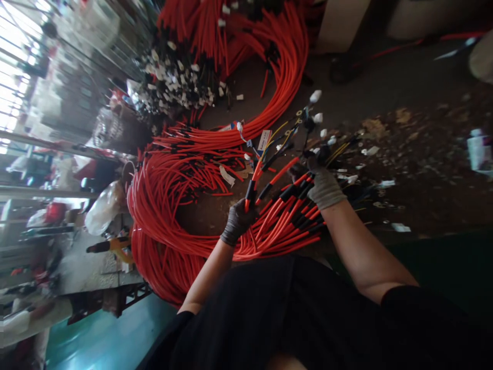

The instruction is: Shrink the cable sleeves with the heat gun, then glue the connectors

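In a grey work glove, my left hand [239, 220] is closed around a red cable [247, 203] near its black sleeve. Thin yellow and dark wires [274, 134] fan out beyond that sleeve, with ring terminals and white connectors [316, 118] at their ends. A white label [264, 140] hangs among these wires. My right hand [323, 185], gloved too, has its fingers curled over the end of another red cable [284, 170]; its fingertips are partly hidden in shadow. Below both hands lies a bundle of red cables [265, 239] with black-sleeved ends.
Thick coils of red cable [154, 205] fill the table's left side. Behind them another coil [295, 67] lies near a heap of white connectors [177, 82]. Scraps [400, 154] litter the surface at right. A yellow-handled tool [115, 245] and a plastic bag [105, 208] are at left.
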The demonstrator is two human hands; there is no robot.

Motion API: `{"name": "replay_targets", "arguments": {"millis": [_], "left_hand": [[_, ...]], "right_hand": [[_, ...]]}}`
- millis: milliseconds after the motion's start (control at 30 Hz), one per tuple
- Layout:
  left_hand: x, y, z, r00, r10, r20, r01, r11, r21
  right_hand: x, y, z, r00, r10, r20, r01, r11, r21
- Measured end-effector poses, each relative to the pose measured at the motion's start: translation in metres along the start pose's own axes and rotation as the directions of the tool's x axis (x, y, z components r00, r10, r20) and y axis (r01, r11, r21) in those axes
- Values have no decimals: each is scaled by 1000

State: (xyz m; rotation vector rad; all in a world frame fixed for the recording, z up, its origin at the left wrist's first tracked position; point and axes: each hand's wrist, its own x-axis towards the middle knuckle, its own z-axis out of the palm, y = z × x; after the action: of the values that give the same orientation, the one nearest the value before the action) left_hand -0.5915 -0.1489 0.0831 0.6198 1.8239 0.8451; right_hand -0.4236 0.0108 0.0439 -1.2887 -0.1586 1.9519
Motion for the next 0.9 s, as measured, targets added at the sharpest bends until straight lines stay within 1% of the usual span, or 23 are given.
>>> {"name": "replay_targets", "arguments": {"millis": [67, 167, 233, 300, 333, 400, 467, 533, 567, 600, 667, 700, 733, 767, 833, 900], "left_hand": [[-2, 0, -4, 997, -34, 66, 36, 999, -36], [-3, -2, -4, 995, -66, 74, 69, 997, -43], [-3, -2, -3, 992, -74, 107, 82, 994, -75], [-2, 0, -2, 982, -77, 171, 105, 981, -164], [0, 2, -2, 978, -72, 197, 114, 970, -214], [5, 8, 2, 975, -46, 217, 110, 950, -293], [14, 15, 7, 976, -5, 219, 75, 946, -314], [24, 22, 14, 970, 34, 241, 42, 953, -301], [29, 24, 17, 972, 47, 229, 14, 966, -260], [33, 26, 20, 980, 58, 192, -20, 981, -195], [36, 26, 23, 994, 80, 67, -78, 996, -37], [36, 25, 23, 995, 96, 1, -96, 995, 28], [35, 24, 23, 993, 111, -44, -109, 992, 58], [33, 22, 22, 991, 122, -56, -119, 992, 47], [27, 18, 18, 990, 136, -29, -137, 990, -42], [22, 15, 12, 990, 142, 4, -140, 979, -151]], "right_hand": [[-2, 2, 9, 999, 36, -2, -36, 999, 41], [-3, 3, 19, 998, 49, -42, -46, 996, 81], [-2, 2, 21, 993, 30, -112, -26, 999, 33], [-1, 0, 20, 988, 9, -154, -17, 999, -48], [-1, -1, 19, 989, 3, -151, -16, 996, -83], [-2, -4, 17, 995, 3, -101, -16, 992, -125], [-6, -6, 17, 999, 17, -31, -21, 990, -139], [-11, -8, 20, 999, 49, 2, -49, 991, -121], [-14, -9, 21, 998, 62, -3, -62, 993, -103], [-16, -10, 22, 998, 67, -17, -68, 995, -80], [-18, -10, 21, 998, 55, -30, -56, 998, -39], [-18, -10, 19, 998, 48, -26, -49, 998, -40], [-17, -10, 16, 999, 49, -20, -50, 997, -55], [-16, -9, 13, 998, 56, -14, -57, 995, -80], [-12, -8, 8, 997, 75, -18, -77, 988, -137], [-8, -6, 4, 997, 77, -28, -81, 984, -159]]}}
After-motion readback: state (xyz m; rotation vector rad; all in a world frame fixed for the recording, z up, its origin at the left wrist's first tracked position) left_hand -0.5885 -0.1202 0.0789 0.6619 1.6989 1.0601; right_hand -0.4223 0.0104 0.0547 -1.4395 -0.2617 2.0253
